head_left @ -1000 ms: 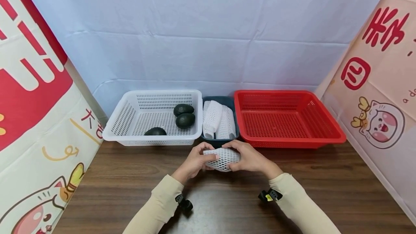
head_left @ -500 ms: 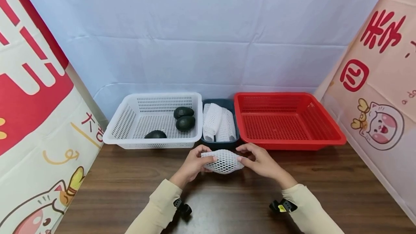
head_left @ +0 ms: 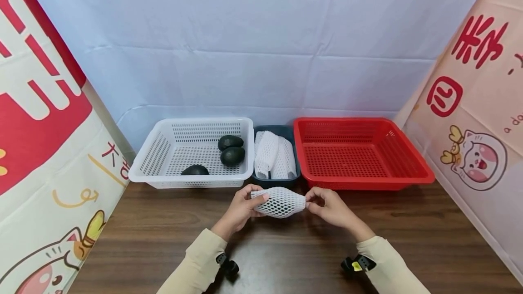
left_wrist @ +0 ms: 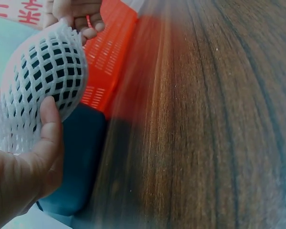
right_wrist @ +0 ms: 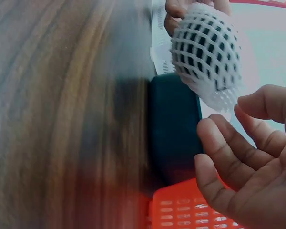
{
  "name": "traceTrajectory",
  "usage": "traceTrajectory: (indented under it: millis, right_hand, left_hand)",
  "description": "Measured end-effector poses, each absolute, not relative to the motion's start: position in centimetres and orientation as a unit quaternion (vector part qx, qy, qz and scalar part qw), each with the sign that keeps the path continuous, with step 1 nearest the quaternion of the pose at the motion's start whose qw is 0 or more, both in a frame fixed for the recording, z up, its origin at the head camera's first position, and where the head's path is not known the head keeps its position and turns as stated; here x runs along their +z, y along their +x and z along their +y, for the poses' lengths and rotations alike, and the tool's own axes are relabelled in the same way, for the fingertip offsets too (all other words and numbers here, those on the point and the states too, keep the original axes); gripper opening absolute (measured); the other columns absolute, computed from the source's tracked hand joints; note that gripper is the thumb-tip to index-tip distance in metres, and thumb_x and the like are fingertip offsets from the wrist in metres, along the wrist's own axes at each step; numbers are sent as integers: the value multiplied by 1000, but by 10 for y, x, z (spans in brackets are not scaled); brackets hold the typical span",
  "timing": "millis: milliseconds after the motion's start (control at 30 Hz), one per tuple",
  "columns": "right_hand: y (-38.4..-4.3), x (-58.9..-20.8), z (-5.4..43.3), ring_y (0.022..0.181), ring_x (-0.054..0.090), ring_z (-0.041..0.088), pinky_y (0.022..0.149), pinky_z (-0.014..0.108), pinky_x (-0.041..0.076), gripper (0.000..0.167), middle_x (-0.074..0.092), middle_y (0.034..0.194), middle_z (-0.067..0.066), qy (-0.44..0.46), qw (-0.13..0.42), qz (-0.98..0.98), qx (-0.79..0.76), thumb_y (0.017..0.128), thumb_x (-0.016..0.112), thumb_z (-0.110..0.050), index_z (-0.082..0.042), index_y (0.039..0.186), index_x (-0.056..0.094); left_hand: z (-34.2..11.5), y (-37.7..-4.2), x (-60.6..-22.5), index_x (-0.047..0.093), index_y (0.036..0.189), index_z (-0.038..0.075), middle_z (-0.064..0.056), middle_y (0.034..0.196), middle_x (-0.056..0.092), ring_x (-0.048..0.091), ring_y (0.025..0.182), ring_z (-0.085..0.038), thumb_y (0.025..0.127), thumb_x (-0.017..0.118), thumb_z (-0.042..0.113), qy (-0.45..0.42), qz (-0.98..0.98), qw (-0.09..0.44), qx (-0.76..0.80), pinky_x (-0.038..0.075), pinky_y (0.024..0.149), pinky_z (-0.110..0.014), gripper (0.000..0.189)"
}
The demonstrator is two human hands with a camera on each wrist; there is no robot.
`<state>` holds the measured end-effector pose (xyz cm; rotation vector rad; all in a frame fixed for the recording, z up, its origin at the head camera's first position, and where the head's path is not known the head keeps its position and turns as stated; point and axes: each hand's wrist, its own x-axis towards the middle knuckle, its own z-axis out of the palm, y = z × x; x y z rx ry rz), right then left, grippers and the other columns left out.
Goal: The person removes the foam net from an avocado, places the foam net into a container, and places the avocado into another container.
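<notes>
Between my hands, above the table (head_left: 269, 257), is a dark avocado (left_wrist: 66, 81) inside a white foam net sleeve (head_left: 282, 203); dark skin shows through the mesh. My left hand (head_left: 240, 210) grips its left end, thumb on the near side and fingers partly hidden behind. My right hand (head_left: 333, 208) pinches the gathered right end of the sleeve between thumb and forefinger, also seen in the right wrist view, where the other fingers are loosely curled below the net (right_wrist: 207, 52).
A white basket (head_left: 189, 178) with 3 avocados (head_left: 233, 156) stands at the back left. The dark blue bin (head_left: 269, 182) in the middle holds several white foam sleeves (head_left: 267, 151). A red basket (head_left: 367, 180) stands at the back right, against a pale cloth backdrop (head_left: 261, 58).
My right hand has let go of the avocado's side, moved right and now pinches the sleeve's end. The sleeve's right end has been drawn out past the fruit. My left hand keeps its grip.
</notes>
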<state>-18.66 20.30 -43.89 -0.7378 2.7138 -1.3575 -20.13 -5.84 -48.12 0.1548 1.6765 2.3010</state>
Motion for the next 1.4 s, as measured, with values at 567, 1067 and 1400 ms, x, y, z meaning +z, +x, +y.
traceTrajectory:
  millis: [567, 1067, 1400]
  right_hand:
    - [-186, -452, 194, 77, 58, 21, 63, 30, 49, 31, 61, 87, 10, -246, 80, 832, -491, 77, 70, 4, 8, 106, 60]
    - [-178, -428, 180, 66, 54, 20, 55, 26, 45, 30, 57, 77, 7, -254, 79, 838, -476, 73, 68, 9, 6, 100, 56]
    - [-189, -455, 187, 69, 55, 16, 59, 31, 47, 28, 58, 79, 6, -262, 34, 849, -458, 73, 70, 7, 4, 99, 59]
  left_hand:
    - [-60, -197, -486, 48, 103, -11, -7, 87, 58, 60, 71, -17, 85, 64, 1, 54, 593, 141, 791, 52, 59, -34, 27]
    - [-61, -198, -483, 57, 100, -8, -6, 81, 61, 60, 69, -14, 85, 65, 0, 55, 611, 146, 776, 51, 57, -30, 19]
    - [-62, -197, -478, 59, 97, -2, -7, 81, 62, 61, 70, -15, 84, 65, 0, 44, 602, 146, 784, 52, 58, -29, 14]
